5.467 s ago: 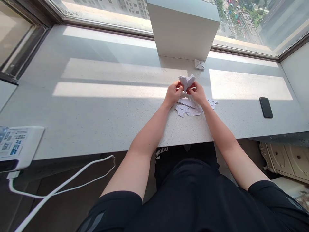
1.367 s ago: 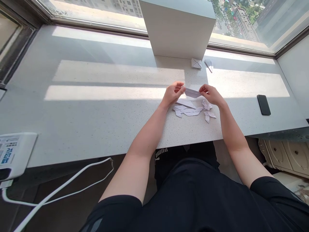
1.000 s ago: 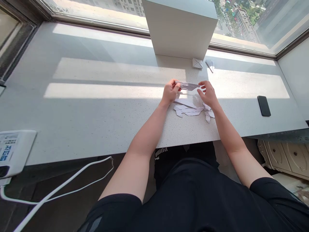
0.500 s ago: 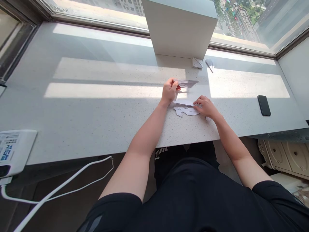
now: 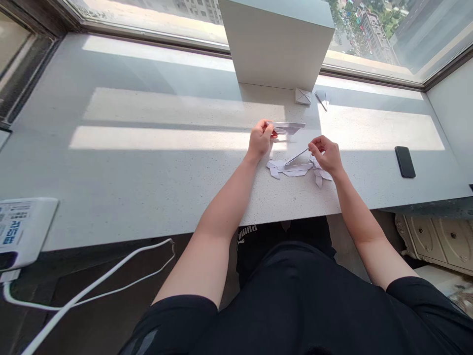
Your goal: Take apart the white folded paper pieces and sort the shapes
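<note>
My left hand (image 5: 260, 139) pinches one end of a folded white paper strip (image 5: 290, 128), holding it raised above the counter, its other end pointing right. My right hand (image 5: 326, 153) is closed on the upper end of a thin folded paper piece (image 5: 296, 156), which slants down to the left, seen nearly edge-on. Beneath it lie more folded paper pieces (image 5: 294, 170), close together on the counter. At their right, by my right wrist, is another folded paper piece (image 5: 318, 178) with pointed flaps, partly covered by the hand.
On the speckled white counter (image 5: 148, 187) a large white box (image 5: 277, 49) stands at the window. A folded paper square (image 5: 303, 96) and a pointed paper piece (image 5: 322, 100) lie beside it. A black phone (image 5: 405, 161) is at right; a white device (image 5: 27, 229) with a cable at left.
My right hand has moved up and right, lifting one end of the thin paper piece off the others. The flapped piece at right shows more now. My left hand stays where it was.
</note>
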Available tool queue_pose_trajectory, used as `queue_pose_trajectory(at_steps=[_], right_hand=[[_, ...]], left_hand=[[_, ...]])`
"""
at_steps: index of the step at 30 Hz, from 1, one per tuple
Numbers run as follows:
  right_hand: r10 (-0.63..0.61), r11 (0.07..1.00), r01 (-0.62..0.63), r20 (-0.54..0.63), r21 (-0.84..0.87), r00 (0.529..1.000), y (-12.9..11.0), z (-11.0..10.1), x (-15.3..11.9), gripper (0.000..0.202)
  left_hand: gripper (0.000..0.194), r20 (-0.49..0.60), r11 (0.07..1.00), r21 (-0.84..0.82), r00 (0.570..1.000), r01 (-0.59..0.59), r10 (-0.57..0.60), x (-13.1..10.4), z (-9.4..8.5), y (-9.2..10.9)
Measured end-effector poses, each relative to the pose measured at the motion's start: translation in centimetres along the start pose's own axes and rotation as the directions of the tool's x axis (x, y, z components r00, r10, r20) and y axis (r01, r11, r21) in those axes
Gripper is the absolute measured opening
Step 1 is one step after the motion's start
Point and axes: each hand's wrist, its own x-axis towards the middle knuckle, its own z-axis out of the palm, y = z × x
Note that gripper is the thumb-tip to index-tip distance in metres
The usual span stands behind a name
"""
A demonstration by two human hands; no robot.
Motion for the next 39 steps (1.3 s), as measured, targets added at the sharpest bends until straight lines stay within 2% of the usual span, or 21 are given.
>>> queue_pose_trajectory(at_steps=[3,6,8,11,14,17,26,30,33,35,37,39], right_hand=[[0.013,1.0,-0.011,-0.074,0.024,0.997,0.3,0.3,0.9,0.036],[0.037,0.999,-0.037,-0.091,0.008,0.995,0.2,0.5,1.9,0.023],[0.011,1.0,-0.011,-0.046,0.002,0.999,-0.2,0.5,2.7,0.03],[-0.04,0.999,0.04,0.097,0.001,0.994,-1.3,0.6,4.3,0.039],[-0.069,0.996,0.08,0.221,-0.041,0.973,-2.2,0.9,6.2,0.02],[-0.087,0.989,0.115,0.265,-0.092,0.96,-2.7,1.9,7.8,0.006],[-0.121,0.967,0.171,0.245,-0.191,0.962,-2.2,5.1,9.8,0.02],[-0.144,0.961,0.196,0.249,-0.198,0.958,-2.0,5.7,9.9,0.023],[-0.171,0.947,0.224,0.23,-0.231,0.958,-1.5,5.5,9.8,0.019],[-0.181,0.935,0.229,0.192,-0.27,0.965,-0.9,4.8,9.7,0.023],[-0.157,0.934,0.206,0.181,-0.292,0.971,0.0,3.7,9.5,0.032],[-0.109,0.941,0.166,0.203,-0.294,0.973,0.8,2.6,9.4,0.032]], left_hand=[[0.03,0.006,1.0,0.011,1.0,-0.009,0.009,0.0,-0.1,0.0],[0.029,0.016,0.999,0.03,1.0,-0.02,0.02,0.0,-0.2,-0.2],[0.028,0.031,0.999,0.042,0.999,-0.026,0.025,0.1,-0.3,-0.4],[0.025,0.049,0.997,0.068,0.998,-0.041,0.038,0.3,-0.4,-1.0],[0.02,0.066,0.995,0.086,0.996,-0.058,0.052,0.6,-0.4,-1.6],[0.019,0.089,0.994,0.085,0.994,-0.065,0.058,0.8,-0.5,-2.0],[0.021,0.152,0.985,0.147,0.986,-0.088,0.066,0.1,-0.4,-1.2],[0.011,0.177,0.975,0.181,0.98,-0.126,0.093,-0.3,-0.4,-0.9],[0.009,0.168,0.971,0.185,0.978,-0.151,0.12,-0.4,-0.3,-1.0],[0.011,0.151,0.975,0.173,0.982,-0.14,0.114,-0.3,-0.2,-1.1],[0.013,0.137,0.979,0.159,0.985,-0.127,0.106,-0.2,0.0,-1.3],[0.014,0.131,0.981,0.145,0.985,-0.128,0.109,-0.1,0.1,-1.4]])
